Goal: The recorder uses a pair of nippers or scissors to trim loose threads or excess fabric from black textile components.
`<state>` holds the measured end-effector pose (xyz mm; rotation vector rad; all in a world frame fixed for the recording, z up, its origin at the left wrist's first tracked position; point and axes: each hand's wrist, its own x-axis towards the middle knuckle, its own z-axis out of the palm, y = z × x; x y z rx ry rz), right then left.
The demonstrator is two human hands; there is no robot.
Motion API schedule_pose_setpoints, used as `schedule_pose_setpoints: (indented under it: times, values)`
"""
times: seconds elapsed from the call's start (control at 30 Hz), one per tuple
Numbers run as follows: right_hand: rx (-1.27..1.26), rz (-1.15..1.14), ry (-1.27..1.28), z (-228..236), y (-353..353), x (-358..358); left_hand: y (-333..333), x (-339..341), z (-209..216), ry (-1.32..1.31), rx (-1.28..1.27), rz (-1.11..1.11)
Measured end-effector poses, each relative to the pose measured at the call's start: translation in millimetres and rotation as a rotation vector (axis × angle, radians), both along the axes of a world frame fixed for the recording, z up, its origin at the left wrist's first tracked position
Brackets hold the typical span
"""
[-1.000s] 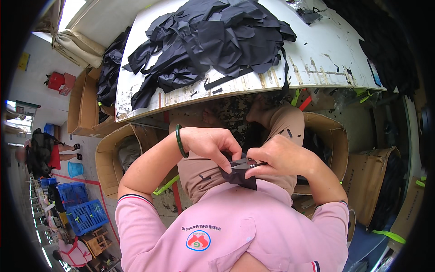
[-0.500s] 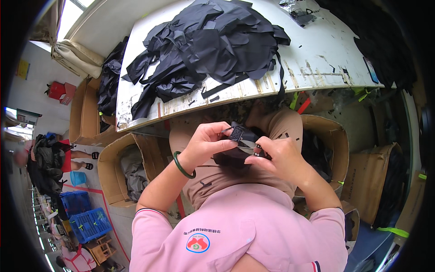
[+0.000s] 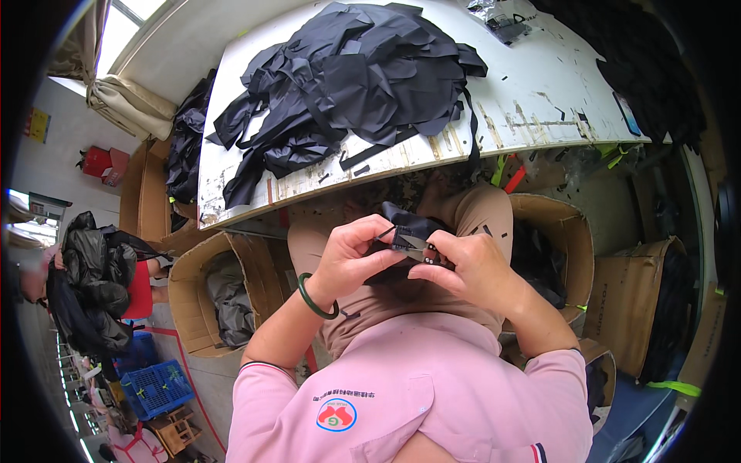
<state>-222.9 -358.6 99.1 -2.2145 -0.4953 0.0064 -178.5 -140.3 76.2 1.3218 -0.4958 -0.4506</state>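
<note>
Above my lap, my left hand (image 3: 349, 251) pinches the edge of a black fabric piece (image 3: 411, 222) between thumb and fingers. A dark corner, perhaps a webbing or mesh end, sticks out at its fingertips. My right hand (image 3: 475, 264) is closed around a small pair of scissors (image 3: 434, 255) with dark handles. The metal blades point left and lie against the fabric beside my left fingertips. Whether the blades are apart is too small to tell. Part of the fabric hangs down behind both hands, partly hidden by them.
A heap of black fabric pieces (image 3: 370, 77) covers much of the white table (image 3: 532, 92) ahead. Cardboard boxes (image 3: 189, 309) with dark fabric stand on both sides of my legs. At far left a person carries a dark bundle (image 3: 96, 270) near blue crates (image 3: 158, 386).
The scissors' blades have come up against the fabric at my left fingertips, and the fabric has turned slightly. At left, the person with the dark bundle has come nearer.
</note>
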Motion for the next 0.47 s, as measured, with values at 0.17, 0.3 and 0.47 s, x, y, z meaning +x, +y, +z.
schedule_pose_setpoints:
  times: [0.17, 0.3, 0.47]
  values:
    - [-0.069, 0.005, -0.079, -0.5, 3.7, -0.7, 1.5, -3.1, -1.3, 0.003, 0.027, -0.008]
    - [-0.084, 0.012, -0.118, -0.9, 5.4, -1.2, 2.2, -4.6, -1.7, -0.023, 0.075, -0.012]
    - [-0.145, 0.023, -0.152, -4.2, 3.9, -2.0, 4.0, -4.5, -3.3, -0.028, 0.096, -0.017]
